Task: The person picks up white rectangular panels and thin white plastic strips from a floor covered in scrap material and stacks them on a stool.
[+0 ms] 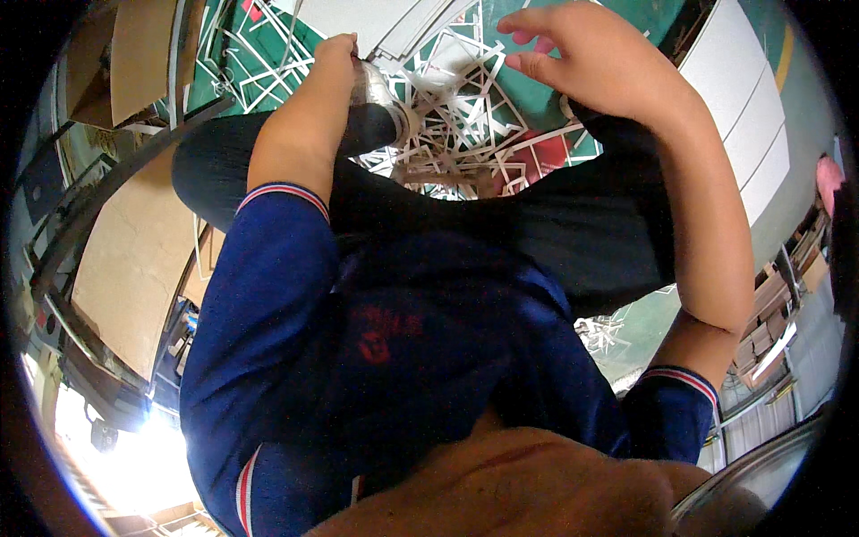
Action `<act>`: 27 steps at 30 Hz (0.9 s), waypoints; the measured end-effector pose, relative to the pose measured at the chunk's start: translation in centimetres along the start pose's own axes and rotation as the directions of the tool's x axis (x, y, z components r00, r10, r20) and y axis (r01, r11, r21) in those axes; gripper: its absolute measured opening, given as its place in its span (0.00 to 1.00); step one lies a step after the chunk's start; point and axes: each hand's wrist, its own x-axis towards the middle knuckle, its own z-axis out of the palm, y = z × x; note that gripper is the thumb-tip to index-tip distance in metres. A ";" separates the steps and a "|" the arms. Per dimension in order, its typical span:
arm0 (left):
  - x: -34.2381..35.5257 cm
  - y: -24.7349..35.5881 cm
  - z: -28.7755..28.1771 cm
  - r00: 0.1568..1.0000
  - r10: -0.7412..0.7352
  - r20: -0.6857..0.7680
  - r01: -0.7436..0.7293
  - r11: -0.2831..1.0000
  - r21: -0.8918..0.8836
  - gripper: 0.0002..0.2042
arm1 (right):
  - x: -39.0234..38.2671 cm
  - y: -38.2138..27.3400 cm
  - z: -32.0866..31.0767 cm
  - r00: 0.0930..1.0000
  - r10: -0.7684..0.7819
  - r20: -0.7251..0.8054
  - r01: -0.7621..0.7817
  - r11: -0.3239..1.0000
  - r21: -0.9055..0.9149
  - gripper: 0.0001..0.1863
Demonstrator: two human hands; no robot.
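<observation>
Near the upper middle, my left hand [335,55] is closed at the edge of a stack of white boards [394,25]; what its fingers grip is unclear. My right hand [564,63] is raised to the right of the stack, fingers apart and loosely curved, holding nothing. Beneath both hands, thin white offcut strips and frames [447,134] lie tangled on the green floor [617,22]. A red object [541,157] shows among them between my dark-trousered legs, and a pale shoe [380,98] is under my left wrist.
At right lie large white panels [734,107], with stacked boards [761,313] farther back and a pink object [828,183] at the rim. At left stand tan boards [121,268], a cardboard piece [139,63] and a curved dark metal rail [125,170].
</observation>
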 end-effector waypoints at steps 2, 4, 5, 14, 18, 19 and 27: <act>-0.9 0.4 -0.7 0.999 -0.038 0.032 0.041 0.994 -0.102 0.13 | 0.0 0.0 0.4 1.000 0.002 0.005 -0.002 0.998 -0.065 0.19; -2.8 1.1 -1.6 0.994 -0.111 0.026 0.113 0.986 -0.119 0.13 | -0.1 -0.5 0.1 1.000 0.015 0.021 -0.014 0.999 -0.046 0.20; -2.9 1.0 -2.1 0.994 -0.104 0.018 0.106 0.987 -0.121 0.13 | -0.1 -0.8 0.1 0.998 0.031 0.045 -0.030 0.999 -0.030 0.20; -8.2 0.6 -2.1 0.941 0.124 0.315 -0.012 0.942 -0.335 0.12 | 0.3 -1.5 2.1 0.997 -0.076 0.001 0.075 0.994 -0.080 0.21; -9.9 0.7 -1.9 0.954 0.237 0.183 -0.171 0.934 -0.314 0.08 | 0.5 -2.0 3.5 0.991 -0.134 -0.007 0.132 0.985 -0.112 0.20; -10.7 1.2 -1.6 0.962 0.251 0.107 -0.215 0.938 -0.272 0.08 | 0.7 -1.3 4.8 0.985 -0.157 -0.070 0.145 0.978 -0.152 0.19; -15.5 -1.0 2.5 0.713 0.116 0.692 -0.339 0.921 0.195 0.04 | 0.8 1.3 6.2 0.981 -0.119 -0.155 0.097 0.986 -0.139 0.19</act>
